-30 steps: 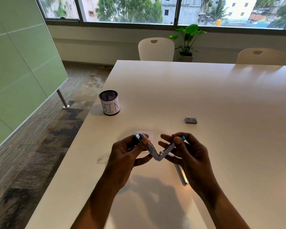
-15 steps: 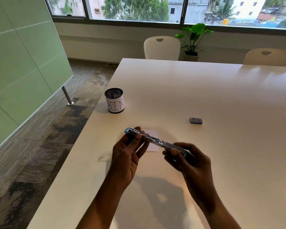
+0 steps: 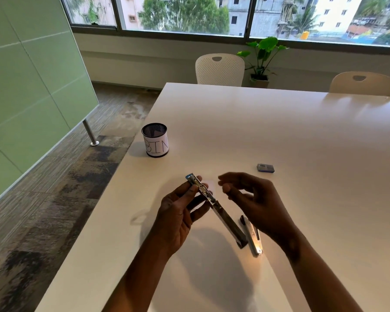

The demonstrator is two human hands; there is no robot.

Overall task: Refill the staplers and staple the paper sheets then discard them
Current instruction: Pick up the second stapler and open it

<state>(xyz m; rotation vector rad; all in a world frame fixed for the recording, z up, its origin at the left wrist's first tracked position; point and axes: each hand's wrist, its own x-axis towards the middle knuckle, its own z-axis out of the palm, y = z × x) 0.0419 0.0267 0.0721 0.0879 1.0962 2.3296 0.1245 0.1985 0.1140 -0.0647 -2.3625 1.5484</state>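
Over the table (image 3: pixel 279 131), an opened stapler (image 3: pixel 214 206) is gripped by the left hand (image 3: pixel 178 213), the right hand (image 3: pixel 258 206) loose and empty, and should be held level for refilling.

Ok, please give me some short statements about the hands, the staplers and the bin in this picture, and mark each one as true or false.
1. The left hand holds the opened stapler. True.
2. The right hand grips that stapler too. False: it is apart from it and holds nothing.
3. The bin lies on its side. False: it stands upright on the table.
4. A second stapler lies on the table beside the held one. True.
5. The small grey box is inside the bin. False: it lies on the table, to the right of the hands.
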